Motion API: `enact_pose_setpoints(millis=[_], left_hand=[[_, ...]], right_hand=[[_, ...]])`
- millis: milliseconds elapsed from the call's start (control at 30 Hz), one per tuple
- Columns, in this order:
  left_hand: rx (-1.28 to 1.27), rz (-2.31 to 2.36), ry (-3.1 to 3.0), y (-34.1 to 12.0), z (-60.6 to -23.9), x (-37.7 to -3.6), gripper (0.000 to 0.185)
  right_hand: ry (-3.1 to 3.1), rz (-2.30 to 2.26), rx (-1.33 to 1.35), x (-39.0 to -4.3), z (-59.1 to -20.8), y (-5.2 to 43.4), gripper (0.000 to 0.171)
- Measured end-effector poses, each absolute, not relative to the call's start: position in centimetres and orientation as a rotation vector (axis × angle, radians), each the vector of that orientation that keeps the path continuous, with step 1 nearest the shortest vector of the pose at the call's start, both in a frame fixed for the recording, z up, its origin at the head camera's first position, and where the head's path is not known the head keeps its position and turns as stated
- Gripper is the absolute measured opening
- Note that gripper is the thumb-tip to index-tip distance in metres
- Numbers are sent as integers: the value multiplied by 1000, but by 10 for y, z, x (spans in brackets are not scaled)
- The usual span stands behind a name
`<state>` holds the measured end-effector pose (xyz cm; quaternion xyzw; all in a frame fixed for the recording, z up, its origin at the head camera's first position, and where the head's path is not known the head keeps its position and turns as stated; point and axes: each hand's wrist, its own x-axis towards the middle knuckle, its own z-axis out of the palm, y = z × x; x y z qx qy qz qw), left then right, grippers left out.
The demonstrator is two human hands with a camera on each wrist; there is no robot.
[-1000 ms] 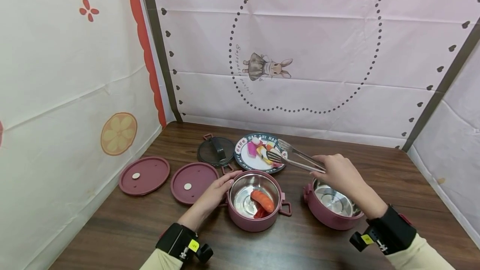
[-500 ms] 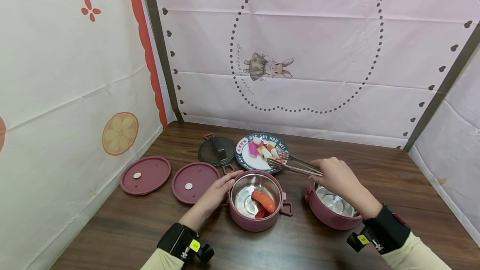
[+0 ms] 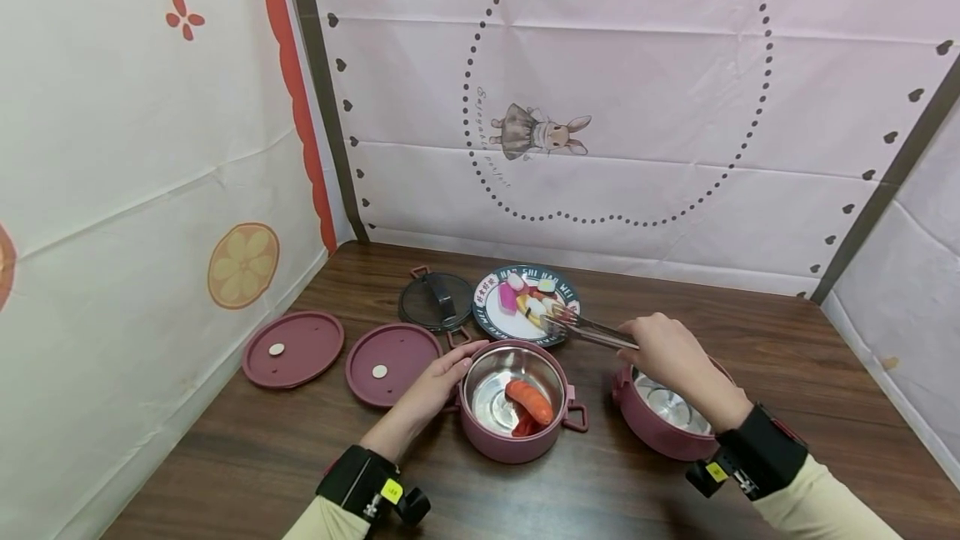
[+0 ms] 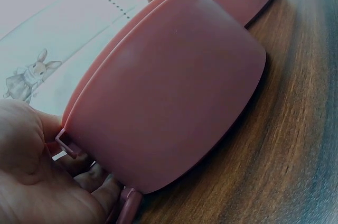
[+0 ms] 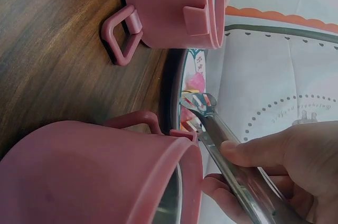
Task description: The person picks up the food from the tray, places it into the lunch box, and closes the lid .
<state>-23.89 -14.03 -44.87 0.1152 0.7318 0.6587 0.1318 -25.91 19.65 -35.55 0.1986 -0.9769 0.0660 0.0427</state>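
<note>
My left hand (image 3: 435,386) holds the left side of a dusky pink pot (image 3: 510,450), its fingers round the handle side in the left wrist view. A steel liner shows inside, with an orange-red sausage (image 3: 529,400) and a darker red piece (image 3: 525,425) in it. My right hand (image 3: 663,348) grips metal tongs (image 3: 606,335). Their slotted tips, drawn close to each other, lie over the right side of a plate (image 3: 489,322) with a dark lettered rim. Several colourful food pieces (image 3: 507,298) lie on that plate. In the right wrist view the tongs (image 5: 232,168) cross above a pot's rim.
A second pink pot (image 3: 648,423) with a steel inside stands below my right forearm. Two pink round lids (image 3: 294,357) (image 3: 388,377) lie at the left. Behind them is a dark see-through lid (image 3: 420,307) with a black handle. Cloth-covered walls (image 3: 675,90) border the wooden table (image 3: 787,357).
My right hand has moved slightly left with the tongs, and the tong tips have drawn closer to each other over the plate. My left hand stays on the pot.
</note>
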Motion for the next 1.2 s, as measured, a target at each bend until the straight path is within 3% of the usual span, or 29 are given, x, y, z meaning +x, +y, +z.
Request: enact_pose_setpoints(millis=[633, 1200], left_hand=[[316, 1905, 2144, -139, -448, -238, 44], [295, 1897, 2151, -139, -447, -238, 44]], right_hand=[[-2930, 293, 655, -247, -337, 199, 32], [-2929, 430, 799, -216, -318, 176, 34]])
